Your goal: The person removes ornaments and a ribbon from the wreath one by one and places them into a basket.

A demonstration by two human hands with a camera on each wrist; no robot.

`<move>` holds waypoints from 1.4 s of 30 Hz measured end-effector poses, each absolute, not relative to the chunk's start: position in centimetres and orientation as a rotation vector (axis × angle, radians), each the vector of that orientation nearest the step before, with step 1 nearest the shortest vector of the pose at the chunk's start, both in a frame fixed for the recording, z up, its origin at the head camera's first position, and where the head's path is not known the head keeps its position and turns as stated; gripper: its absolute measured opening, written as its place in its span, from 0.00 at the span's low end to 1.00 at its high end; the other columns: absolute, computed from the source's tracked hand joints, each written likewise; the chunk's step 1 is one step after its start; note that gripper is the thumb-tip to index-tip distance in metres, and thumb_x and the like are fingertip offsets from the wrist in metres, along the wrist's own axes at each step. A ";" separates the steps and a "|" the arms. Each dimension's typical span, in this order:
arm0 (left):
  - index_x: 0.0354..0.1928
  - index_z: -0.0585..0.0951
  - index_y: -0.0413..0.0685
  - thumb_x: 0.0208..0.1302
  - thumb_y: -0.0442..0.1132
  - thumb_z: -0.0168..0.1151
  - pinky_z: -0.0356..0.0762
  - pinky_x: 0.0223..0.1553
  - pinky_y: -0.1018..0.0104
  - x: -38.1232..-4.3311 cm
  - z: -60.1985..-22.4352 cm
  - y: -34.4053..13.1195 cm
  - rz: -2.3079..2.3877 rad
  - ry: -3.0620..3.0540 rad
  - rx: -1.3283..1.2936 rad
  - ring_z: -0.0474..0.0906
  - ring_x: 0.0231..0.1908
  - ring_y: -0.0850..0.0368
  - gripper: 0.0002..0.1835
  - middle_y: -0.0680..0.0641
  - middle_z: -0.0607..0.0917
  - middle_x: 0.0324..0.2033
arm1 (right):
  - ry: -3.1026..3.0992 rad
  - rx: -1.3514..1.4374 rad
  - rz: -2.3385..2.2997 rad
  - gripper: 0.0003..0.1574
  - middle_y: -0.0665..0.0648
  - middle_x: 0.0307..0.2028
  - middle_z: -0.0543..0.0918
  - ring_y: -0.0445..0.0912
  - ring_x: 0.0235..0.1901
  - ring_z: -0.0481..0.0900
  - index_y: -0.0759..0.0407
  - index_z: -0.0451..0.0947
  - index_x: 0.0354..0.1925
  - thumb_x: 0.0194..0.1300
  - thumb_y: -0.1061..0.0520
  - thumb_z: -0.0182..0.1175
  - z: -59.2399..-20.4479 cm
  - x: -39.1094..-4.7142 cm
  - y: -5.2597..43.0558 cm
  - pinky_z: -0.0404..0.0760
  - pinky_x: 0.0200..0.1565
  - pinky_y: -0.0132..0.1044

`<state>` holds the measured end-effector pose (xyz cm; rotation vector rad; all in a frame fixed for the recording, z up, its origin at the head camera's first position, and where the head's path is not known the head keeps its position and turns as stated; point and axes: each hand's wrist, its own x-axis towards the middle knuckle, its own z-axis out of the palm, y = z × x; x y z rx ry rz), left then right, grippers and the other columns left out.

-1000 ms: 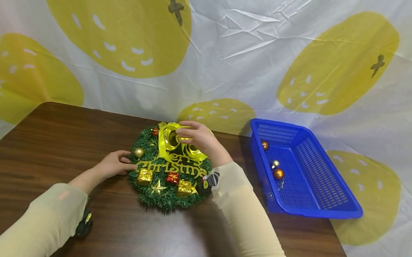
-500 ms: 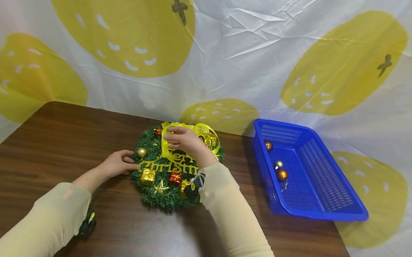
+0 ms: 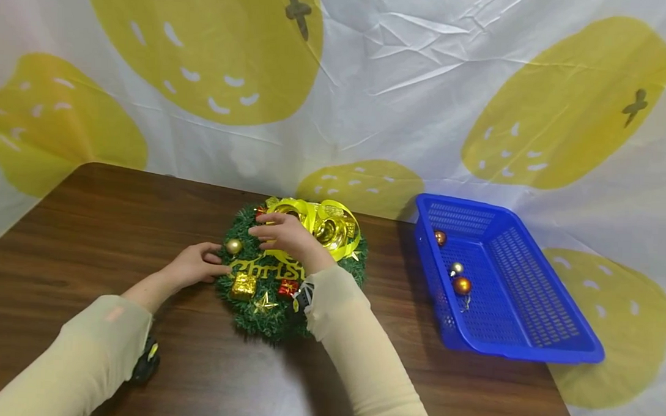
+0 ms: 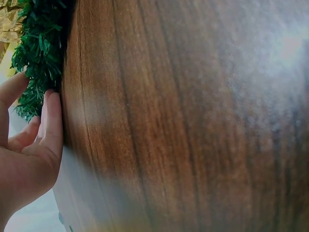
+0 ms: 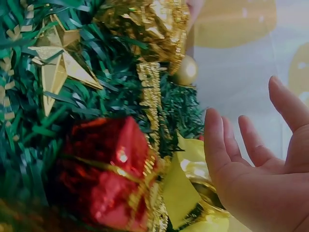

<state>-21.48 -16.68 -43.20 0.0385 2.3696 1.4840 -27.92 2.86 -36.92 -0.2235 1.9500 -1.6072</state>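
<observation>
A green Christmas wreath lies on the table, bearing gold lettering, gold and red gift boxes, stars and a small gold ball. My left hand holds its left rim lightly, the thumb on the front and the fingers at the outer side and table side. Over the upper part hovers my right hand, fingers apart and nothing in them. Gold bells with yellow ribbon sit at the wreath's top right, partly behind that hand. A red gift box and a gold star fill the right wrist view.
To the right stands a blue plastic basket with a few small baubles in it, among them an orange bauble. The wooden table meets a white cloth backdrop with yellow fruit prints along its back edge.
My right hand has moved left off the bells, uncovering them and covering part of the lettering. My left hand stays at the wreath's rim. The head view has shifted slightly.
</observation>
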 end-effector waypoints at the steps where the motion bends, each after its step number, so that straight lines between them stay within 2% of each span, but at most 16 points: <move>1: 0.68 0.52 0.24 0.64 0.42 0.59 0.82 0.46 0.55 -21.5 -43.2 -16.7 1.485 2.367 0.040 0.76 0.49 0.38 0.40 0.24 0.68 0.56 | 1.954 -0.222 -1.603 0.31 0.65 0.63 0.68 0.60 0.62 0.68 0.64 0.64 0.65 0.65 0.61 0.58 -37.1 -27.9 2.7 0.73 0.61 0.49; 13: 0.68 0.53 0.26 0.63 0.42 0.60 0.82 0.47 0.55 -21.6 -43.6 -16.4 1.515 2.349 0.034 0.76 0.49 0.39 0.40 0.25 0.69 0.55 | 2.068 -0.244 -1.477 0.30 0.62 0.58 0.74 0.55 0.51 0.78 0.62 0.69 0.61 0.61 0.58 0.63 -39.0 -27.9 1.4 0.82 0.51 0.42; 23: 0.68 0.54 0.27 0.63 0.42 0.60 0.82 0.47 0.55 -21.6 -43.1 -16.3 1.521 2.352 0.032 0.75 0.50 0.38 0.39 0.27 0.69 0.55 | 2.294 -0.309 -1.296 0.28 0.59 0.47 0.78 0.50 0.41 0.80 0.61 0.75 0.54 0.56 0.55 0.68 -39.2 -27.7 0.2 0.84 0.41 0.38; 30: 0.67 0.54 0.25 0.63 0.40 0.60 0.81 0.48 0.54 -21.4 -42.8 -16.4 1.529 2.346 0.039 0.74 0.51 0.37 0.39 0.26 0.69 0.55 | 2.399 -0.308 -1.186 0.23 0.59 0.50 0.79 0.52 0.41 0.82 0.60 0.78 0.51 0.57 0.55 0.67 -39.4 -27.6 -0.7 0.84 0.42 0.39; 42: 0.68 0.53 0.26 0.64 0.41 0.60 0.81 0.48 0.54 -21.4 -43.3 -16.8 1.526 2.342 0.010 0.74 0.52 0.37 0.39 0.26 0.69 0.55 | 2.428 -0.290 -1.096 0.17 0.58 0.48 0.81 0.52 0.43 0.81 0.59 0.81 0.47 0.58 0.57 0.66 -39.5 -27.4 -1.5 0.83 0.44 0.41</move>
